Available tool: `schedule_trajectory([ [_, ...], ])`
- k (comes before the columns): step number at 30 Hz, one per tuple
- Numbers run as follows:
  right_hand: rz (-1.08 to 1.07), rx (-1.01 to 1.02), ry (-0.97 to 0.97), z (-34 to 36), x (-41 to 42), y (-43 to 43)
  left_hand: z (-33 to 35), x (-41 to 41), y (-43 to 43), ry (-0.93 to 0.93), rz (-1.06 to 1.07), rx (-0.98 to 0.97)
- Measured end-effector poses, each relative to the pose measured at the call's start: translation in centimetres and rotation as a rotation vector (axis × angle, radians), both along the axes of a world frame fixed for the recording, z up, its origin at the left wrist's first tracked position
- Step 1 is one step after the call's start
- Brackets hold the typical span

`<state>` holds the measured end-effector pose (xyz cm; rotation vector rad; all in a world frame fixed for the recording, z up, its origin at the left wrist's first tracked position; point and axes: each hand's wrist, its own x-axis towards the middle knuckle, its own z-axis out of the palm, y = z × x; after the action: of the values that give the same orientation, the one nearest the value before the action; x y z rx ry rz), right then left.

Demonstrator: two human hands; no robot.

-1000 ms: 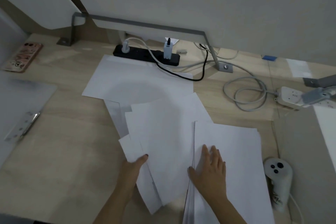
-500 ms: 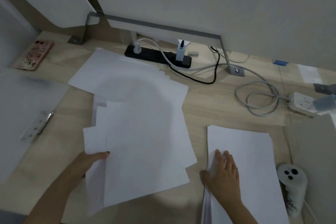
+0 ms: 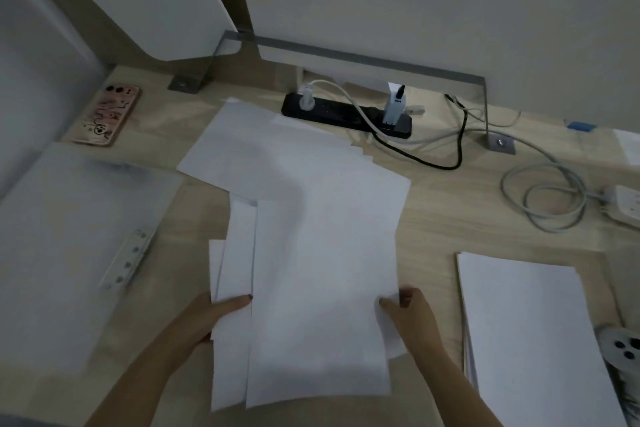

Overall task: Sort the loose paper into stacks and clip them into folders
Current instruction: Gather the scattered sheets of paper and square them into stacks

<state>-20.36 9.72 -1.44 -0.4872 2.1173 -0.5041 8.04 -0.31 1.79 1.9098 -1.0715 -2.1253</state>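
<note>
**Both grips on the loose sheets**

The left grip (image 3: 221, 314) pinches the left edge of the loose sheets (image 3: 322, 263), thumb on top and fingers hidden underneath. The right grip (image 3: 412, 315) pinches the right edge the same way. The sheets lie fanned and uneven in the middle of the desk (image 3: 433, 218). Their far end overlaps more paper (image 3: 277, 149) spread toward a black power strip (image 3: 346, 114). A squared stack (image 3: 526, 322) sits apart on the right. A clear folder (image 3: 62, 236) with a metal clip (image 3: 128, 260) lies on the left, a phone (image 3: 107, 114) beyond it.
</note>
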Motion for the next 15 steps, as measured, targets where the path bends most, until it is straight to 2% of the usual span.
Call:
schedule_trajectory([
  [3, 0.057, -0.009, 0.009, 0.3, 0.7, 0.7, -0.1, 0.5, -1.1, 0.042, -0.065, -0.036],
  [8, -0.122, -0.174, -0.049, 1.7, 0.5, 1.6, 0.4, 1.6, -2.1, 0.168, -0.054, -0.042],
  [11, -0.33, -0.162, -0.26, 2.6, 0.6, 1.7, 0.3, 1.7, -2.1, 0.237, 0.062, -0.038],
  [15, -0.348, -0.047, -0.569, 2.6, 2.7, 2.5, -0.9, 1.3, -0.6, 0.257, 0.257, -0.029],
])
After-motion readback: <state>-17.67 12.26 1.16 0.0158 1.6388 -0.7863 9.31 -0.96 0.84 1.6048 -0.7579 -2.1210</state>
